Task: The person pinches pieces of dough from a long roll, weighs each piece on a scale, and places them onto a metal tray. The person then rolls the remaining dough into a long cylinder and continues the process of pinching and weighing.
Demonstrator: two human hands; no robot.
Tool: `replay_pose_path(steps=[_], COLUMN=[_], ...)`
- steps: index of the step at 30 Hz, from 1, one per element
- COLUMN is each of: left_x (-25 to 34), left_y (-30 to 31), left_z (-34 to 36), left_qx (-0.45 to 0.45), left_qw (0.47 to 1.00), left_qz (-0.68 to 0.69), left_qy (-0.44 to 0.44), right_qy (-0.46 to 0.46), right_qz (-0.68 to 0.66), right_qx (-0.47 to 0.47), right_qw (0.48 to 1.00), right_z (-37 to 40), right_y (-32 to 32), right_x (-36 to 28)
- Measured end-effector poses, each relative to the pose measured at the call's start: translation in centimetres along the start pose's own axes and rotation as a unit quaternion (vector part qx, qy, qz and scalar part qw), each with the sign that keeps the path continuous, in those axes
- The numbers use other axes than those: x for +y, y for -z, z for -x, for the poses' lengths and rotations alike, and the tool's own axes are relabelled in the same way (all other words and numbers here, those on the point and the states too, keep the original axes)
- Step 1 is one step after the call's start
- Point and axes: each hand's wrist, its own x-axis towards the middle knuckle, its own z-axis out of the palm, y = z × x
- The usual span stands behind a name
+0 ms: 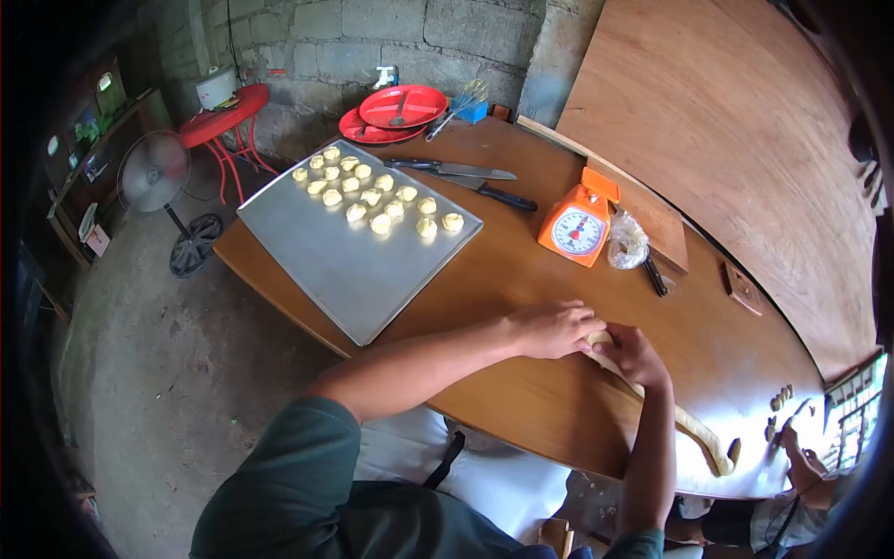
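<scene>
A long rope of pale dough lies along the table's near right side. At its far end, my left hand and my right hand meet, each with bent fingers closed around the dough. A small bit of dough shows between the thumbs; the fingers cover the rest. To the left, a metal baking tray holds several knotted dough pieces, grouped toward its far and right sides. Beyond my hands stands an orange kitchen scale, its pan carrying nothing I can make out.
Two knives lie behind the tray, near red plates and a whisk. A plastic bag and a black-handled tool sit beside the scale. At far right, a co-worker's hand is near small dough pieces.
</scene>
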Motion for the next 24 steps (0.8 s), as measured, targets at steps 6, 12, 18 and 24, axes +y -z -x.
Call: replay_pose_path(steps=[6, 12, 18, 24], left_x=[-0.6, -1.2, 0.5, 0.6], left_y=[1.0, 1.6, 2.2, 1.1], left_z=[-0.3, 0.0, 0.2, -0.1], left_qx=[0.128, 0.133, 0.180, 0.216], left_qw=[0.991, 0.990, 0.956, 0.942], left_qz=[-0.029, 0.044, 0.231, 0.238], left_qy=[-0.021, -0.002, 0.033, 0.095], right_qy=[0.004, -0.061, -0.033, 0.011], right_qz=[-0.150, -0.115, -0.150, -0.114], right_qx=[-0.112, -0.074, -0.061, 0.008], right_qw=[0.982, 0.989, 0.986, 0.993], right_z=[-2.1, -0.7, 0.0, -0.4], right_y=[0.6, -0.5, 0.2, -2.3], right_x=[-1.1, -4.6, -4.3, -7.0])
